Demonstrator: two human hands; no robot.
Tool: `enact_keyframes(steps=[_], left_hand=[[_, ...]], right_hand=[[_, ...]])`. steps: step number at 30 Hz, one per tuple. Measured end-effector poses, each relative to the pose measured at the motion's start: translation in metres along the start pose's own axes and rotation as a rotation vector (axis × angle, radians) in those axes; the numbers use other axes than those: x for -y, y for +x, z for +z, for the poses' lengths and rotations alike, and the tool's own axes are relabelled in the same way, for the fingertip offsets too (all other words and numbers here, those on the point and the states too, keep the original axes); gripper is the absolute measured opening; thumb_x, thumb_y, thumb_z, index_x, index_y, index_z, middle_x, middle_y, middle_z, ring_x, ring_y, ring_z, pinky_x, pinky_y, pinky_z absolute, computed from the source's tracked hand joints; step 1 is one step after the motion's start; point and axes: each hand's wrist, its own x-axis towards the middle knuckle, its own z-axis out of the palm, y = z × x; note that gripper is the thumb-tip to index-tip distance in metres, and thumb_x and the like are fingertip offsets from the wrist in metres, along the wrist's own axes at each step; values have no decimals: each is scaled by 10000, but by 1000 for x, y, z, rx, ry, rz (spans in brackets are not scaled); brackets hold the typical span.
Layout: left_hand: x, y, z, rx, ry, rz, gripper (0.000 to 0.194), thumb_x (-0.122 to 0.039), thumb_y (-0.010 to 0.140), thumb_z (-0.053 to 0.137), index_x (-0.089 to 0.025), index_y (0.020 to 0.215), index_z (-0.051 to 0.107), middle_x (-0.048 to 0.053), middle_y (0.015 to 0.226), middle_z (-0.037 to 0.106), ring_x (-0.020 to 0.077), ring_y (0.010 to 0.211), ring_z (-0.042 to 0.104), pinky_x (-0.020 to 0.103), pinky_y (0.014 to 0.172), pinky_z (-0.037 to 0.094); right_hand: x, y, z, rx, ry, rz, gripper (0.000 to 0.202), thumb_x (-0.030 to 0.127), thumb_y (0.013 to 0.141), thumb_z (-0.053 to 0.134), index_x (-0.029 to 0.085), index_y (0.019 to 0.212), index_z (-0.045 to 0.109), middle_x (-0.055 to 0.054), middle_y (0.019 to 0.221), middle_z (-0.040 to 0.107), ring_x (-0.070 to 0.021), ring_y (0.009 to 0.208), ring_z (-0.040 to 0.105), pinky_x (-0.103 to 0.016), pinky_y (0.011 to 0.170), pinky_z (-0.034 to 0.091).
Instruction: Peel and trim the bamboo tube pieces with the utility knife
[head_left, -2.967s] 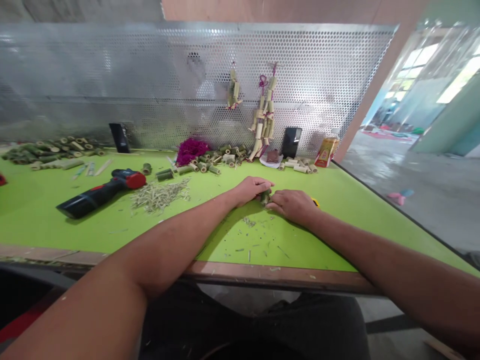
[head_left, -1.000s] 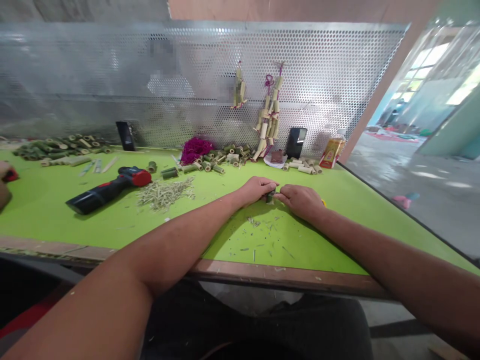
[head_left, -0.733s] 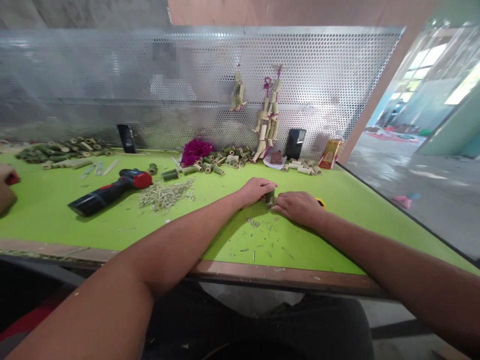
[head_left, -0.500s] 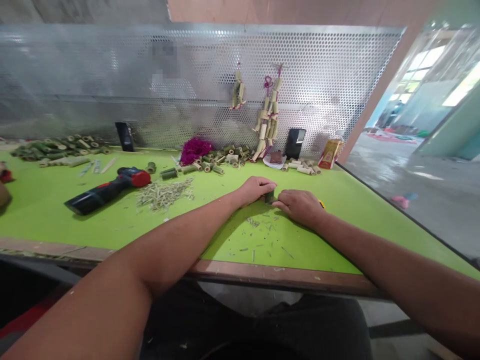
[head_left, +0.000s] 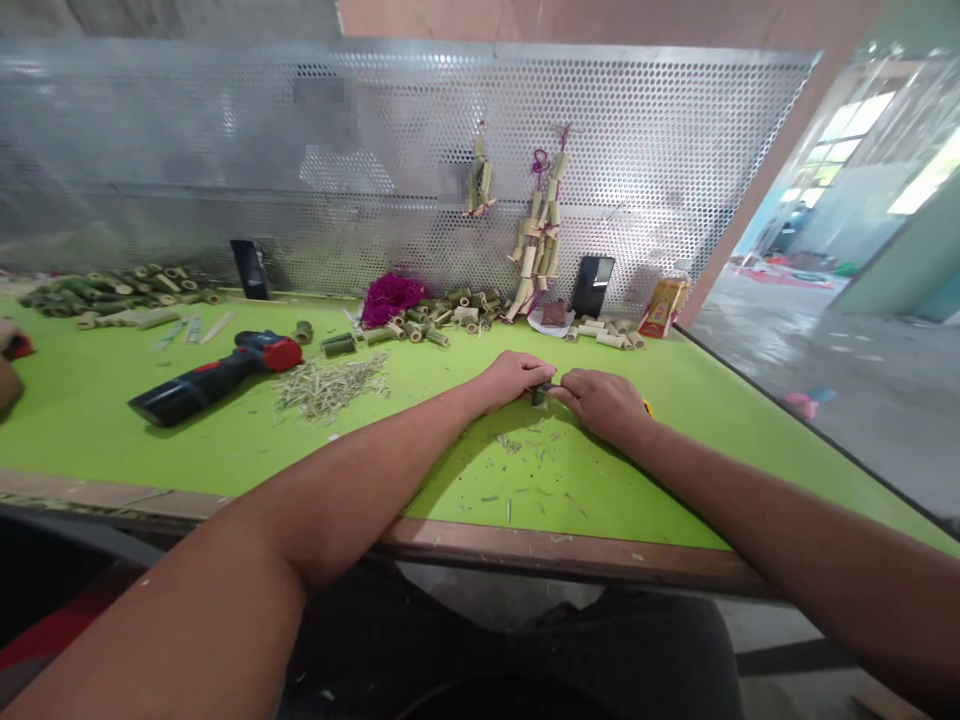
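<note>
My left hand (head_left: 515, 378) pinches the top of a short green bamboo piece (head_left: 538, 397), which stands upright on the green table (head_left: 645, 490). Close on its right, my right hand (head_left: 602, 399) is closed round a tool with a thin dark blade (head_left: 553, 386) that meets the bamboo near its top. Something yellow (head_left: 648, 408) shows behind my right hand, perhaps the tool's handle. Thin bamboo shavings (head_left: 510, 443) lie scattered in front of both hands.
A black and red power tool (head_left: 217, 378) lies at the left beside a shavings heap (head_left: 330, 386). Bamboo pieces (head_left: 112, 295), purple string (head_left: 391, 298), two phones and a red-gold carton (head_left: 663, 306) line the back. Another person's hand (head_left: 9, 370) shows at the far left.
My right hand has risen slightly, bringing the dark blade from low on the bamboo piece up near its top. My left hand keeps its grip.
</note>
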Motion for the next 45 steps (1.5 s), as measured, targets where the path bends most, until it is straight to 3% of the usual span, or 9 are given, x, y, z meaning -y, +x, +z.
enact_keyframes(steps=[3,8,20,27,38,45], left_hand=[[-1,-1,0,4,7,-3,370,-393,728,658,-111,959,721,55,817,669,86,635,513,219,573,433],[2,2,0,-32,-8,-16,361,-393,739,649,-90,924,714,67,794,661,83,616,507,232,573,451],[3,2,0,-35,-3,1,370,-408,696,686,-104,905,718,58,787,667,99,632,537,229,558,449],[1,0,1,-34,5,3,361,-411,699,678,-99,876,716,40,728,645,83,594,507,214,536,423],[1,0,1,-3,4,0,390,-391,700,692,-114,973,717,79,885,688,80,617,521,217,542,434],[4,2,-3,-99,-30,-63,345,-402,725,665,-91,870,701,35,695,627,73,560,495,218,524,438]], right_hand=[[1,-1,0,38,-8,-24,476,508,963,265,226,887,641,-39,863,671,-168,734,576,-283,577,262],[7,-7,0,87,-40,-202,512,542,956,246,213,862,627,-50,837,666,-175,762,579,-280,614,291],[2,-4,2,-44,-9,26,477,510,962,268,211,877,631,-48,876,652,-171,778,566,-287,582,261],[2,-1,0,-6,4,6,468,507,960,280,217,881,639,-41,870,661,-169,772,572,-282,575,256],[7,-7,-1,84,-52,-108,485,516,961,263,215,880,634,-57,863,676,-174,747,585,-279,600,297],[8,-8,0,102,-52,-211,540,554,958,216,198,874,613,-54,865,667,-167,749,584,-271,573,274]])
